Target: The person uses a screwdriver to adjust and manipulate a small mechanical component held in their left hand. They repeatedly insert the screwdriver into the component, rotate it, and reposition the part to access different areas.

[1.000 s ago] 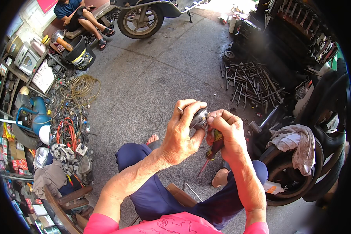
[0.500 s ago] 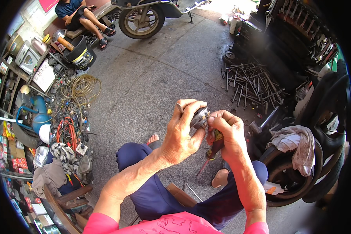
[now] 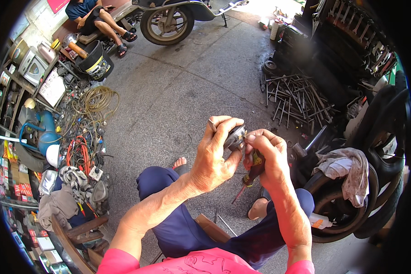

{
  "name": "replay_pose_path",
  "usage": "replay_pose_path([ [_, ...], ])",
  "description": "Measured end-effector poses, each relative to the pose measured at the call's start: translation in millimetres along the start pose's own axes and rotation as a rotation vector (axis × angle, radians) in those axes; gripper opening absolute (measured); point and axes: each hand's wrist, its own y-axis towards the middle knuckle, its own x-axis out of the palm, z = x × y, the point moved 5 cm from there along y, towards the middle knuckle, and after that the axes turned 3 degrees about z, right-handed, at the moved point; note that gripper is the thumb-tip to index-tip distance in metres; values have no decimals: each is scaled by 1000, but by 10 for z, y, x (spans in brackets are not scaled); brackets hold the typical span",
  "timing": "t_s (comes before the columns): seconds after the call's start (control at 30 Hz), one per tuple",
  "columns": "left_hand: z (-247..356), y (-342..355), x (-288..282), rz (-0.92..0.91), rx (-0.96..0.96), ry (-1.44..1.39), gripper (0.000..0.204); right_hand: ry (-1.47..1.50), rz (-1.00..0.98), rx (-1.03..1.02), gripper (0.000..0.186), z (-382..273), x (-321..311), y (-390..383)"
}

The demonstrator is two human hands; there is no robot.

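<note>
Left hand (image 3: 211, 160) grips a round dark part (image 3: 234, 139); right hand (image 3: 270, 157), at its three o'clock, clasps a screwdriver (image 3: 255, 172). Fine fingertip work seems in hand, calling next for steadiness.

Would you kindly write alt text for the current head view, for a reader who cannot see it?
A person's left hand holds a small, dark, rounded part, while the right hand, also gripping a screwdriver, is at the part's edge. Metal rods lie heaped on the floor ahead to the right, tyres nearer; a scooter stands beyond.

Glossy metallic-looking part (image 3: 234, 139), metal-shafted screwdriver (image 3: 255, 172), matt cloth rag (image 3: 357, 179), rough floor (image 3: 187, 96)
</note>
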Motion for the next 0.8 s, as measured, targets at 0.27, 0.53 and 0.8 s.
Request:
replay_pose_path([
  [0.27, -125, 14, -27, -18, -332, -302, 51, -51, -22, -99, 10, -133, 7, -49],
  [0.53, -390, -23, -99, 28, -919, -1197, 40, 173, 49, -454, 18, -931, -374, -163],
  [0.8, -485, -42, -110, 132, -938, -1279, 16, 392, -296, -1098, 16, -1992, -429, -1065],
])
